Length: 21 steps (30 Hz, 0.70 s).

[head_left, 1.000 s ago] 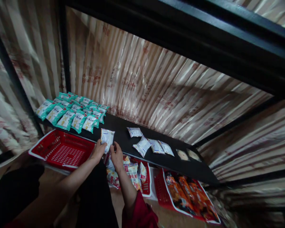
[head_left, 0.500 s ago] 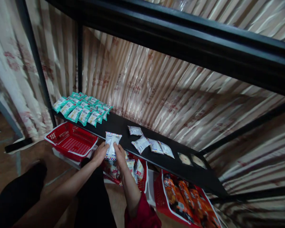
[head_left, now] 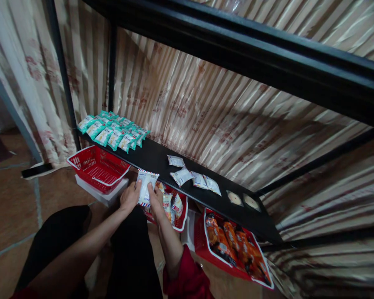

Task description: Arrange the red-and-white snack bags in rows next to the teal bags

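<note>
Both my hands grip one white snack packet (head_left: 146,185) with a red and blue striped border, held just off the front edge of the black shelf (head_left: 156,160). My left hand (head_left: 129,196) pinches its left side and my right hand (head_left: 154,200) its right side. Several similar white packets (head_left: 187,176) lie flat on the shelf to the right. At the shelf's left end lies a neat group of green and white packets (head_left: 114,133).
An empty red basket (head_left: 98,168) sits on the floor under the green packets. Below my hands is a red basket with assorted snacks (head_left: 171,206), and to the right a red basket of orange packets (head_left: 233,245). A striped curtain hangs behind the rack.
The camera has shifted back and right. My hands have drawn the white packet a little away from the shelf's front edge and lower, still gripping it from both sides.
</note>
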Each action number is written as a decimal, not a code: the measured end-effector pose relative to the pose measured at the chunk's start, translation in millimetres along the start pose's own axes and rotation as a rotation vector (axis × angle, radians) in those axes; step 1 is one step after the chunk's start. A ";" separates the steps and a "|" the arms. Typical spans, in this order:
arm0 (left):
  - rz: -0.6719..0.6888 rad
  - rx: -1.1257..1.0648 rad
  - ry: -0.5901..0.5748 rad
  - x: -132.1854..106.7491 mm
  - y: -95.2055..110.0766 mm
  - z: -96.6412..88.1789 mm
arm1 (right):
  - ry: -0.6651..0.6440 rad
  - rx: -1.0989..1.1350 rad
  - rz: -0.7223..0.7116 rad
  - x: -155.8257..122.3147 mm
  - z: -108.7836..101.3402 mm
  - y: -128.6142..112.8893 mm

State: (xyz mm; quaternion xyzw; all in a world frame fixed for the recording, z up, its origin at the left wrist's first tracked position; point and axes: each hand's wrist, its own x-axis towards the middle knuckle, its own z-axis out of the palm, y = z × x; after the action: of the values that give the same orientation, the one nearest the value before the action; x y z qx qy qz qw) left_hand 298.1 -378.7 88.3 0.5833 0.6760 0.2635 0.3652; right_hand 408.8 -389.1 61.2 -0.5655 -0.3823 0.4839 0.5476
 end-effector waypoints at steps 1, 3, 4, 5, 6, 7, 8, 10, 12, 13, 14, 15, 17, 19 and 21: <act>-0.003 0.031 -0.011 -4.7 0.8 -0.3 | -0.001 0.017 0.004 -4.6 -1.4 -2.1; -0.006 0.062 -0.008 -12.7 1.5 -0.2 | -0.016 0.066 0.004 -15.2 -4.4 -7.8; -0.008 0.065 -0.006 -16.1 1.3 0.2 | -0.034 0.077 -0.001 -21.1 -6.3 -11.0; -0.011 0.065 -0.008 -19.0 0.8 1.1 | -0.054 0.084 -0.001 -27.1 -8.3 -14.0; -0.013 0.064 -0.014 -21.4 0.2 2.4 | -0.073 0.090 0.005 -33.1 -10.8 -16.5; -0.017 0.063 -0.023 -23.6 -0.3 4.2 | -0.086 0.097 0.021 -38.8 -13.8 -18.3; -0.020 0.062 -0.032 -25.4 -0.6 6.6 | -0.090 0.104 0.043 -44.0 -17.3 -19.3; -0.022 0.066 -0.052 -28.3 0.0 13.6 | -0.062 0.111 0.094 -52.4 -26.1 -18.7; -0.007 0.071 -0.077 -30.7 2.5 23.8 | -0.001 0.100 0.125 -58.1 -37.3 -15.9; 0.005 0.072 -0.091 -31.8 4.2 30.1 | 0.030 0.089 0.126 -60.3 -43.6 -14.3; 0.021 0.070 -0.105 -32.9 6.2 36.9 | 0.053 0.077 0.122 -62.1 -50.2 -12.8; 0.037 0.064 -0.117 -33.8 8.4 44.1 | 0.068 0.067 0.115 -63.8 -57.0 -11.6; 0.072 0.045 -0.142 -35.4 12.8 58.4 | 0.089 0.056 0.105 -66.8 -70.0 -9.9; 0.108 0.019 -0.169 -36.3 16.8 70.9 | 0.117 0.062 0.108 -69.1 -81.3 -8.9; 0.143 -0.008 -0.193 -36.0 20.0 79.9 | 0.155 0.069 0.111 -69.9 -89.5 -8.6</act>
State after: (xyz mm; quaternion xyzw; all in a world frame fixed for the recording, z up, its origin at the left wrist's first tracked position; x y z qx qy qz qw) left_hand 376.0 -416.0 63.2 0.6514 0.5932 0.2341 0.4112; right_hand 479.4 -477.8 72.6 -0.6022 -0.2901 0.4810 0.5673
